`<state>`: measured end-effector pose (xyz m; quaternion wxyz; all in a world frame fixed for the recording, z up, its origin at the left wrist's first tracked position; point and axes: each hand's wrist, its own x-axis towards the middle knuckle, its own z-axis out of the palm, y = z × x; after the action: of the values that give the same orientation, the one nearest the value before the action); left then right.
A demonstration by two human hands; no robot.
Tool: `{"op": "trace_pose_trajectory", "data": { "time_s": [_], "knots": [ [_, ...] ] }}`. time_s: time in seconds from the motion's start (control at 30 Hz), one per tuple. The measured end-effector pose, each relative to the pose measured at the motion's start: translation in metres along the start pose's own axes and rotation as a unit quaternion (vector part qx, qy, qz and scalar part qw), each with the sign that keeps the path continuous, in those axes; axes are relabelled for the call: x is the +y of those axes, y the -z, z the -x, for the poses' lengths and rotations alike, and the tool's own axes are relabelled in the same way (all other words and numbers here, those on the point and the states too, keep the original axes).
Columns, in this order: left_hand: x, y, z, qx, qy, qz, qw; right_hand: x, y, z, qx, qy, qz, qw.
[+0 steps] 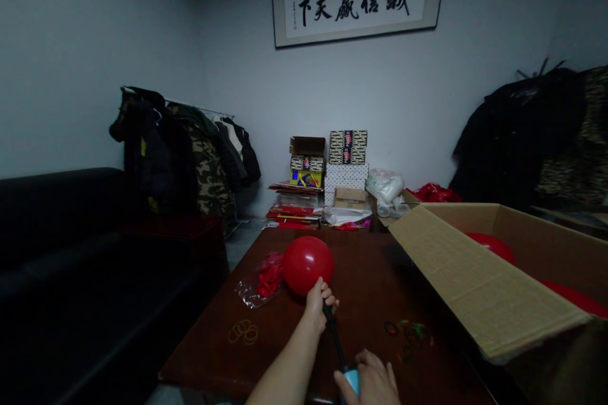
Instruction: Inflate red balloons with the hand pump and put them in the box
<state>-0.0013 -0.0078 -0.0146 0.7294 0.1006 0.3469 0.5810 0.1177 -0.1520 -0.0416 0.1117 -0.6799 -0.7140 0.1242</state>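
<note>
A round, inflated red balloon [308, 264] is over the dark wooden table [223, 354]. My left hand [320, 299] is closed at the balloon's neck, around the black front end of a hand pump [336, 336]. Down at the lower edge of the view, my right hand [373, 378] is wrapped round the pump's light blue part. The rest of the pump is cut off by the frame. Left of the balloon lies a clear plastic bag with uninflated red balloons [270, 275].
Yellowish rubber bands [244, 332] lie on the table's left, with several coloured bands [412, 334] on its right. A large open cardboard box [479, 278] holding red balloons [491, 245] stands at the right. Stacked boxes [346, 177] are behind; a black sofa [61, 278] is left.
</note>
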Motion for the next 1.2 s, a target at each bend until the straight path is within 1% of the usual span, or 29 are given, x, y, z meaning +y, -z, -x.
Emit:
{"op": "trace_pose_trajectory", "data": {
  "time_s": [0.2, 0.27, 0.33, 0.43, 0.57, 0.77, 0.93, 1.07, 1.2],
  "knots": [
    [-0.009, -0.004, 0.005, -0.034, 0.006, -0.01, 0.999, -0.016, 0.028, -0.021, 0.016, 0.006, 0.019, 1.0],
    [-0.011, -0.006, 0.006, -0.046, 0.015, -0.019, 0.999, -0.022, 0.034, -0.03, 0.03, 0.0, 0.026, 0.999],
    [-0.011, -0.007, 0.006, -0.051, 0.023, -0.027, 0.998, -0.026, 0.036, -0.038, 0.039, -0.006, 0.029, 0.999],
    [-0.01, -0.006, 0.005, -0.045, 0.028, -0.027, 0.998, -0.029, 0.032, -0.045, 0.042, -0.01, 0.028, 0.999],
    [-0.012, -0.001, 0.002, -0.021, 0.038, -0.03, 0.999, -0.028, 0.025, -0.045, 0.037, -0.017, 0.027, 0.999],
    [-0.028, 0.014, -0.004, 0.024, 0.018, -0.035, 0.999, -0.027, 0.012, -0.038, 0.038, -0.02, 0.042, 0.998],
    [-0.039, 0.025, -0.007, 0.056, 0.017, -0.026, 0.998, -0.022, 0.002, -0.029, 0.013, -0.02, 0.062, 0.998],
    [-0.034, 0.027, -0.009, 0.073, 0.011, -0.022, 0.997, -0.018, -0.003, -0.013, 0.014, -0.014, 0.064, 0.998],
    [-0.023, 0.029, -0.01, 0.072, 0.018, -0.014, 0.997, -0.009, -0.011, 0.007, -0.013, -0.008, 0.06, 0.998]
  ]
}}
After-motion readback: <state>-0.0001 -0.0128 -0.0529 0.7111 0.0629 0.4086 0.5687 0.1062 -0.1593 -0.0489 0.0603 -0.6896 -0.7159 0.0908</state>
